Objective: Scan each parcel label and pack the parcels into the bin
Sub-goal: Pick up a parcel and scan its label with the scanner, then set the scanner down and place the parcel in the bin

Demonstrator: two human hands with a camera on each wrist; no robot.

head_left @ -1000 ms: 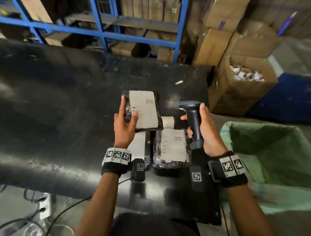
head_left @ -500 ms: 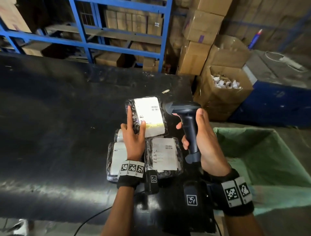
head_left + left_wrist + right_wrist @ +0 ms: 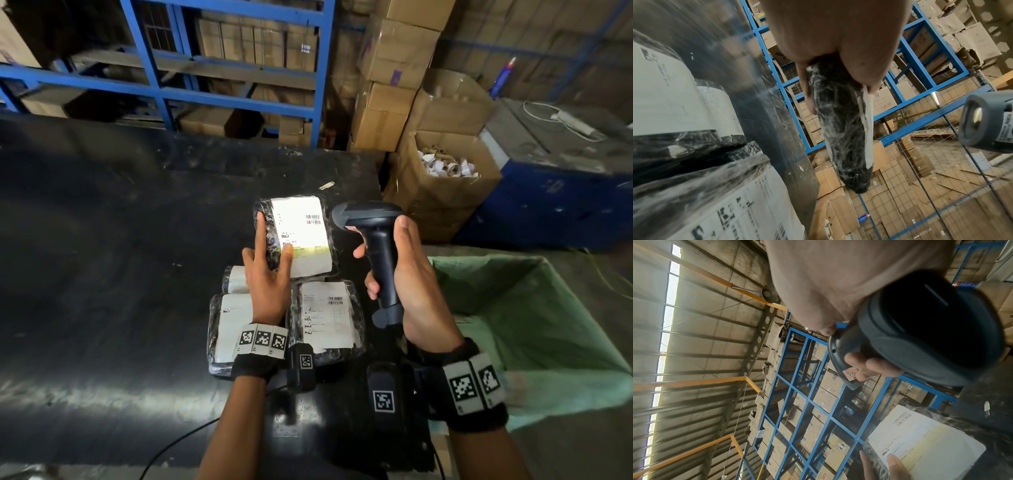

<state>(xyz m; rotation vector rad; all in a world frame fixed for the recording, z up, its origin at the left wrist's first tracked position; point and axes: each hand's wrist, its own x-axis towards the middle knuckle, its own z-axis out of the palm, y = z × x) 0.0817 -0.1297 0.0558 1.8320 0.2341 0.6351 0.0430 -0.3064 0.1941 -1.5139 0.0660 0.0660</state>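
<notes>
head view shows the left hand (image 3: 269, 277) gripping one parcel (image 3: 296, 236) by its near edge, thumb on the label (image 3: 301, 236) and fingers curled behind, so the label faces up toward the scanner (image 3: 375, 246) at its 3 o'clock. the right hand (image 3: 407, 287) is wrapped around the scanner's handle, its head turned to 9 o'clock at the label; a finger sits near the trigger, though whether it presses is hard to tell. in the right wrist view a faint red spot seems to sit on the barcode, so i judge the scan is the step in hand. three more parcels (image 3: 325, 318) lie label-up on the black table (image 3: 102, 274) at 6 o'clock of the raised one, probably so they can be scanned quickly. the bin (image 3: 548, 308), lined in green, stands at 3 o'clock beside the table, just under the right wrist, handy for dropping. no parcel is visible in it yet.
</notes>
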